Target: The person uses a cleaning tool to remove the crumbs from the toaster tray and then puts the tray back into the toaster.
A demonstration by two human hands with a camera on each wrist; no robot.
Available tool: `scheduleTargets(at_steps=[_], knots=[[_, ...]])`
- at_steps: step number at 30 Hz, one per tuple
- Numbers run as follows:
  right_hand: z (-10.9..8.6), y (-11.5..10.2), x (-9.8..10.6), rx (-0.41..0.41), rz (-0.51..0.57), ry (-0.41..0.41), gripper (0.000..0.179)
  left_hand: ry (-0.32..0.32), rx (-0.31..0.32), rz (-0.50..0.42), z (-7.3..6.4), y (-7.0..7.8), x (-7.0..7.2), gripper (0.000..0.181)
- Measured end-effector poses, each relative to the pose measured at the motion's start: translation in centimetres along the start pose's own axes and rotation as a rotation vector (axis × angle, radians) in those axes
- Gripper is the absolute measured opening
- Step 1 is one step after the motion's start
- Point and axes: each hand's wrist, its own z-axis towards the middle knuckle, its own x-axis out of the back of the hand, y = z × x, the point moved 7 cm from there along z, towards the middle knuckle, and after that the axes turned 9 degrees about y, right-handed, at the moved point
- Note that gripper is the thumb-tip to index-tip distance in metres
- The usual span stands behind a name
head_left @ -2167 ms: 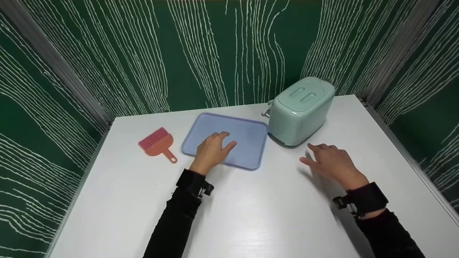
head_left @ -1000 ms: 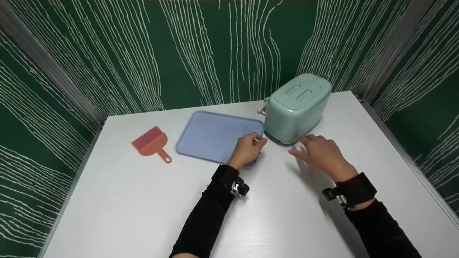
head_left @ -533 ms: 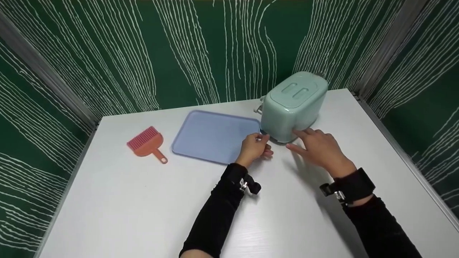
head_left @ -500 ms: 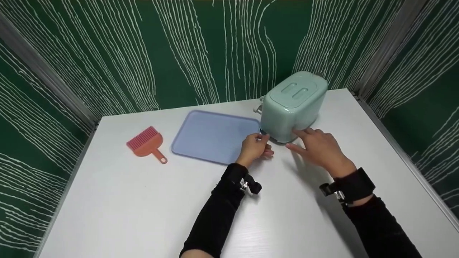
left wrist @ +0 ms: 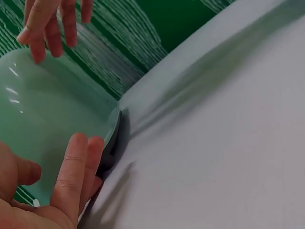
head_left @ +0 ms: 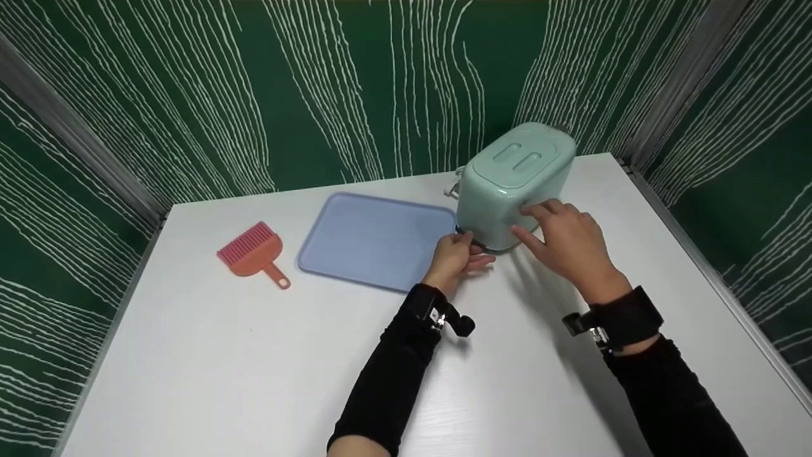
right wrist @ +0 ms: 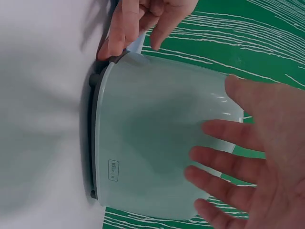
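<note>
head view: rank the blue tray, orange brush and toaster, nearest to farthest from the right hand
1. Toaster: right by the right hand, at its fingers' side.
2. Blue tray: in the middle, left of the toaster.
3. Orange brush: far left, past the tray.

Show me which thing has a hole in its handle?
The pink-and-orange brush, farthest left; the blue tray and green toaster show no such handle.
</note>
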Motion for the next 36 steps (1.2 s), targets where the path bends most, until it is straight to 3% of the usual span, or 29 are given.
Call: scheduleTargets(at_steps=[5,10,19,36], knots=[[1.1,-0.2,0.4,-0.007,0.063,0.173,0.028,0.007,0.034,-0.088,0.3,-0.2,-0.2,0.027],[2.0,-0.1,0.0,-0.018,0.085,0.253,0.029,0.046,0.041,-0.121,0.4,-0.2,-0.6,0.024],[3.1,-0.3,-1.2,-0.007,0.107,0.195,0.053,0.094,0.031,-0.106,0.2,0.1,-1.1,0.034],[2.9,-0.5,-2.2,0.016,0.089,0.2,0.052,0.115,0.051,-0.135,0.7,-0.6,-0.9,0.025]])
